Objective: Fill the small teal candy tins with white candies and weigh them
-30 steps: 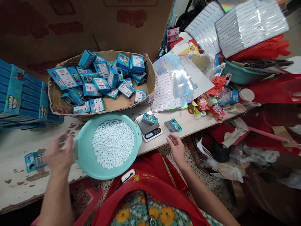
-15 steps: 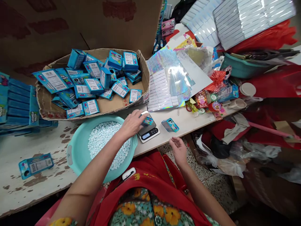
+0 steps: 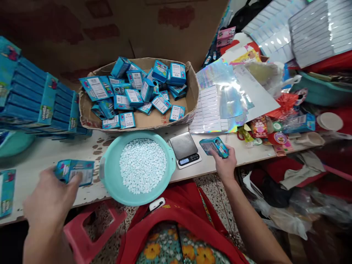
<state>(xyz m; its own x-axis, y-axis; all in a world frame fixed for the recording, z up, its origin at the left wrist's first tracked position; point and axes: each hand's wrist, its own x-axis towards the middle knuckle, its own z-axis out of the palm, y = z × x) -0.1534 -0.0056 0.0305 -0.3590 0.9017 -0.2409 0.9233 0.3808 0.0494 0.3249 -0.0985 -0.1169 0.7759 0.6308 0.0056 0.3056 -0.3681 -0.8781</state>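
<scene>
My left hand (image 3: 52,200), blurred, reaches to the left side of the table. Its thumb and fingers close around a blue candy box (image 3: 84,171). My right hand (image 3: 226,161) grips another blue candy box (image 3: 209,145) between thumb and fingers, just right of the kitchen scale (image 3: 183,143). Nothing lies on the scale's plate, and its display is lit. A turquoise basin (image 3: 110,183) of small pale-blue candies (image 3: 143,165) stands between my hands, left of the scale.
A low cardboard tray (image 3: 148,123) with many blue boxes sits behind the basin. Stacked blue cartons (image 3: 30,95) rise at the left; another blue box (image 3: 7,192) lies at the left edge. Shiny label sheets (image 3: 210,106) and wrapped sweets (image 3: 260,126) lie right.
My view has turned left. My left hand has left the scale for the box at left. The box on the scale is gone from it. My right hand has taken hold of a box.
</scene>
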